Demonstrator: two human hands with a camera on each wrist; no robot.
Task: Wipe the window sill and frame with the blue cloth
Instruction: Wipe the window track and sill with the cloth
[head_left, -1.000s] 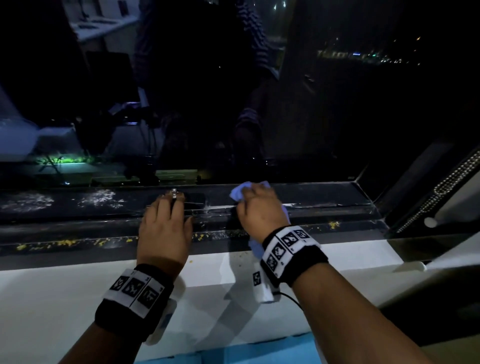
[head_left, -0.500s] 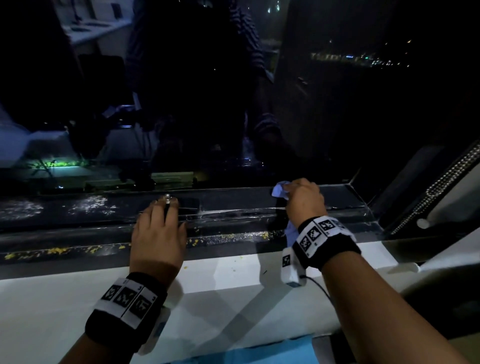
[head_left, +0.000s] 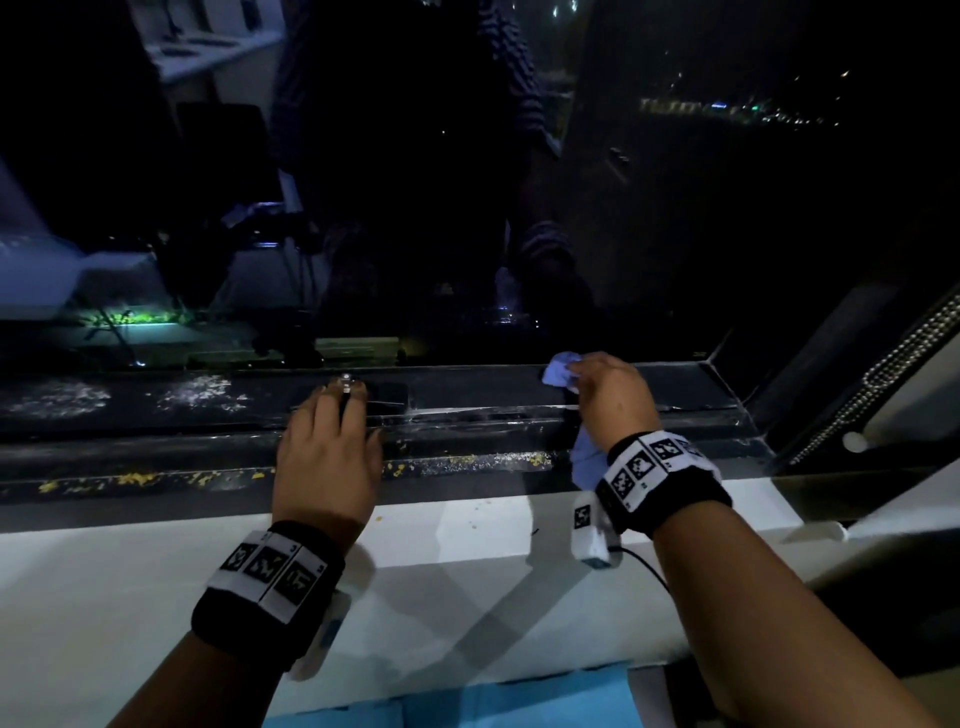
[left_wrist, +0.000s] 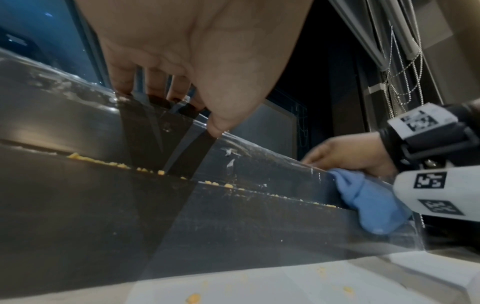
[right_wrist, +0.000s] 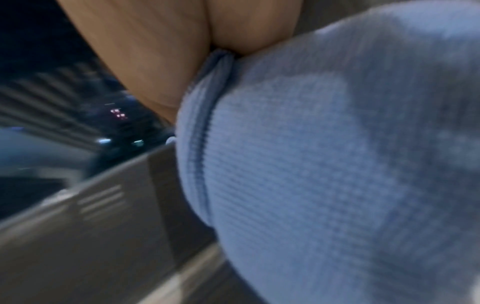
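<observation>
The right hand (head_left: 610, 400) grips the cloth (head_left: 586, 460) on the far right of the frame (head_left: 519, 415), while the left hand (head_left: 327, 457) rests flat, fingers straight, mid-frame.

Night is seen beyond the dark window glass (head_left: 675, 218), and a row of small distant lights (head_left: 737, 111) is picked out high to its right. A room with a desk (head_left: 208, 47) is dimly mirrored in the glass at upper left. A green-lit strip (head_left: 130, 317) is caught low on the left. A beaded blind chain (head_left: 878, 374) is hung right of the glass. Blue flooring (head_left: 467, 701) is glimpsed below.
</observation>
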